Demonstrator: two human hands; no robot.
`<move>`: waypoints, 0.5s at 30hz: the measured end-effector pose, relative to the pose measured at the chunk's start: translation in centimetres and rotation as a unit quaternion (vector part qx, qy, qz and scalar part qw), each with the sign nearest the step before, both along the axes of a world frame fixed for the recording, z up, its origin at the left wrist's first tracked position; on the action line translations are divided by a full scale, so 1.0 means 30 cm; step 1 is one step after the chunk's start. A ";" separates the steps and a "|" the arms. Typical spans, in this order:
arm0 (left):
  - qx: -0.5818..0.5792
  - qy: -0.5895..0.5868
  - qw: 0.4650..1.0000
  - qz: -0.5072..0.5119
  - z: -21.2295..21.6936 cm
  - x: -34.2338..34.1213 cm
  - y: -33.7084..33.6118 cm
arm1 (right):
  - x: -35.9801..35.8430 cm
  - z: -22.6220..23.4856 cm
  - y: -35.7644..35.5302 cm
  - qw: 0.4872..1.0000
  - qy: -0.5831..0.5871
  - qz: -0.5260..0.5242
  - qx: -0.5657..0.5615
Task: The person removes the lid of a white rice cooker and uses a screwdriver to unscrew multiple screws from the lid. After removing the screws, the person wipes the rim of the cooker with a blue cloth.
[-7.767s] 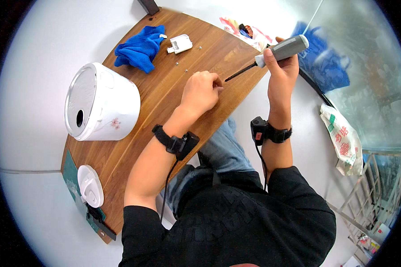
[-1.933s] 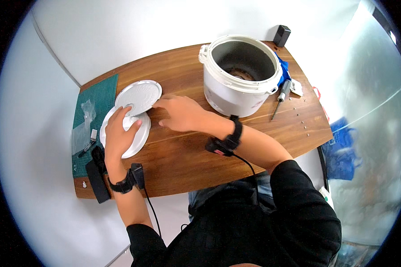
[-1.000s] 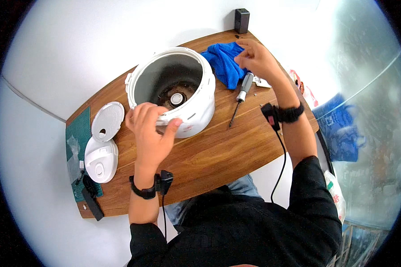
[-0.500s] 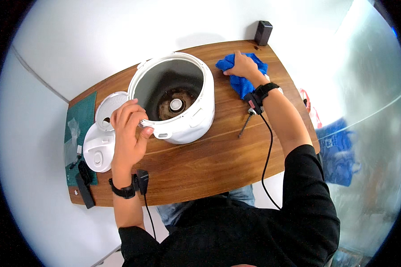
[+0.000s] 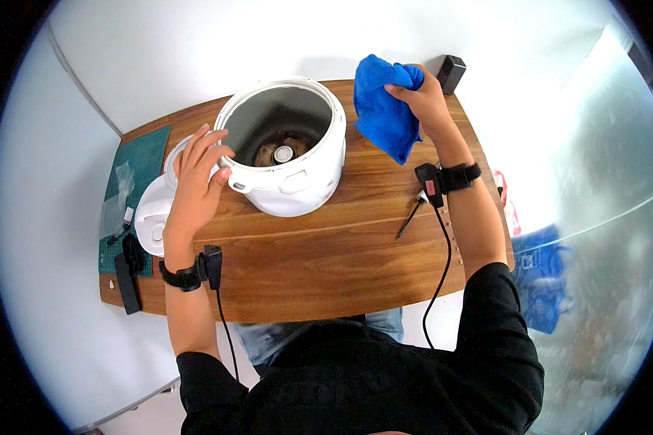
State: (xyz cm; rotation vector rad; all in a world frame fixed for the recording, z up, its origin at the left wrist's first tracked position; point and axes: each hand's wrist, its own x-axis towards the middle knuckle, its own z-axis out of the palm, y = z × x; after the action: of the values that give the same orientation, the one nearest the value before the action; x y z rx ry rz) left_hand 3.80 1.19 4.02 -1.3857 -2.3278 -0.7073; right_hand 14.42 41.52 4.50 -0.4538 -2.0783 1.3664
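Where the wooden desk (image 5: 326, 254) meets the white wall along its far edge, a small black box (image 5: 451, 73) stands at the far right corner. A green cutting mat (image 5: 134, 163) covers the left end, with a white lid (image 5: 152, 217) beside it. The open white cooker body (image 5: 286, 148) sits near the far edge, centre-left. The left hand (image 5: 196, 181) rests on the cooker's left rim, fingers spread wide. The right hand (image 5: 424, 101), raised above the far right part, pinches a blue cloth (image 5: 381, 109). A screwdriver (image 5: 412, 216) lies near the right edge.
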 end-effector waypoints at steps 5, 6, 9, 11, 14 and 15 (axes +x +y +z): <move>0.112 -0.066 0.991 0.040 0.034 0.089 0.022 | 0.145 0.082 -0.153 0.997 0.077 0.007 0.026; 0.146 -0.108 0.983 0.029 0.046 0.119 0.023 | 0.189 0.094 -0.193 0.996 0.083 -0.001 0.036; 0.185 -0.248 0.946 -0.094 0.043 0.227 0.048 | 0.289 0.066 -0.317 0.984 0.155 -0.002 0.086; 0.186 -0.316 0.914 -0.175 0.051 0.315 0.115 | 0.335 0.051 -0.387 0.966 0.205 0.008 0.160; 0.246 -0.358 0.867 -0.244 0.008 0.387 0.231 | 0.392 0.021 -0.495 0.955 0.243 0.071 0.157; 0.231 -0.366 0.860 -0.270 0.004 0.394 0.241 | 0.425 0.027 -0.520 0.949 0.224 0.078 0.209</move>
State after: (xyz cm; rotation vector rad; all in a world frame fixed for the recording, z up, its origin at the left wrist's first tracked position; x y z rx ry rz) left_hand 15.62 8.42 4.13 -1.7234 -1.9507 -2.1213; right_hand 27.16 25.91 5.31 0.1896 -1.9642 0.9545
